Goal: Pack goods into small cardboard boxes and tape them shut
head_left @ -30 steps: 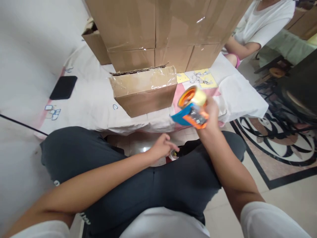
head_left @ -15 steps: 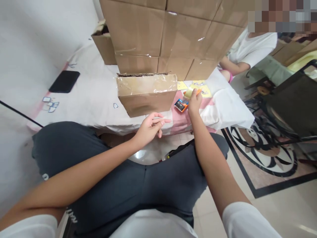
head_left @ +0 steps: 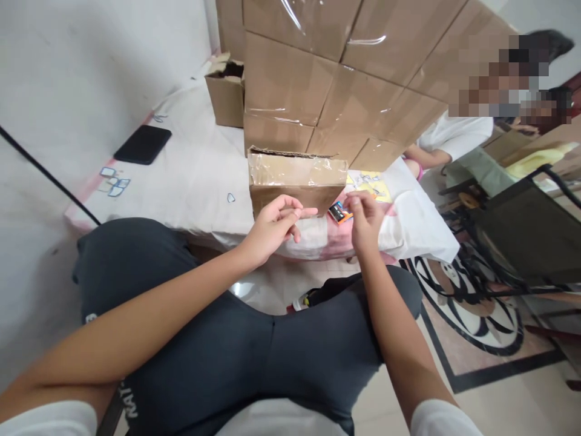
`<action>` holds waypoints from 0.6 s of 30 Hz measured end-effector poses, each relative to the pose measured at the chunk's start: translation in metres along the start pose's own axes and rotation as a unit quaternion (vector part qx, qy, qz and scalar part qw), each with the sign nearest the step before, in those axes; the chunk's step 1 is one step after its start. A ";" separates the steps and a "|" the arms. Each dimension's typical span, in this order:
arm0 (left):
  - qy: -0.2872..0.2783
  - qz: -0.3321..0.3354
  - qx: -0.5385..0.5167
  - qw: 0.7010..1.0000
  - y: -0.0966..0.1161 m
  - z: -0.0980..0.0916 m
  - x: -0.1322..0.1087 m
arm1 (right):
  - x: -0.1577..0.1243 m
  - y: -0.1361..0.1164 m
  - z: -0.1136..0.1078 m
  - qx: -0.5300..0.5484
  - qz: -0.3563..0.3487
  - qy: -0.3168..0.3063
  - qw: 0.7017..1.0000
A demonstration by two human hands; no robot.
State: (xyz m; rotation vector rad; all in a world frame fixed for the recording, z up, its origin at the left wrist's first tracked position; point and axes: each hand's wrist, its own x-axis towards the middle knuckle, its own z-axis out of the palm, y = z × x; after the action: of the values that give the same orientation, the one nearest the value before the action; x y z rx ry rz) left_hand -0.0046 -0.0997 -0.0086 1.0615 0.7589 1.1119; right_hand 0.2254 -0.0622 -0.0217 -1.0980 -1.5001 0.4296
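My left hand (head_left: 279,227) hovers in front of a small taped cardboard box (head_left: 297,169). Its index finger points right while the thumb presses toward the curled fingers; anything between them is too small to make out. To its right, my right hand (head_left: 367,221) has its fingers bent and drawn together toward the thumb, with whatever they pinch hidden. Just behind that hand lies a small black, blue and orange packet (head_left: 338,213) on the tablecloth. A bit of orange shows behind the right fingers, mostly covered. The box stands on the table with a ragged upper edge.
Taped cartons (head_left: 290,79) are stacked behind the small box. An open carton (head_left: 226,94) stands to their left, and a black phone-like slab (head_left: 143,144) lies on the white tablecloth (head_left: 190,181). Another person (head_left: 467,139) sits at the right, near a dark chair (head_left: 508,224).
My right hand has let go of the orange and yellow thing it held and moved nearer my body. The left hand keeps nearly the same pose. The view has shifted.
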 end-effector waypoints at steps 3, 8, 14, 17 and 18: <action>0.000 0.012 0.003 1.000 0.002 -0.002 0.000 | -0.017 -0.024 0.022 0.036 0.015 -0.160 0.986; -0.001 0.018 0.023 1.000 0.001 -0.003 0.001 | -0.028 -0.028 0.040 0.065 0.060 -0.158 0.983; -0.004 0.008 0.055 0.998 -0.003 -0.002 0.001 | -0.032 -0.029 0.044 0.060 0.049 -0.125 0.989; 0.010 0.015 0.069 0.997 -0.006 -0.001 0.002 | -0.033 -0.033 0.043 0.012 -0.001 -0.127 0.992; 0.013 0.018 0.073 0.997 -0.007 -0.001 0.003 | -0.033 -0.035 0.041 -0.006 -0.026 -0.124 0.992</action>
State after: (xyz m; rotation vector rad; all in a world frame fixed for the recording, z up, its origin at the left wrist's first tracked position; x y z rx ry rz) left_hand -0.0027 -0.0975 -0.0151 1.1887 0.8558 1.1158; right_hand 0.1705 -0.0934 -0.0245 -1.0409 -1.7465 0.5372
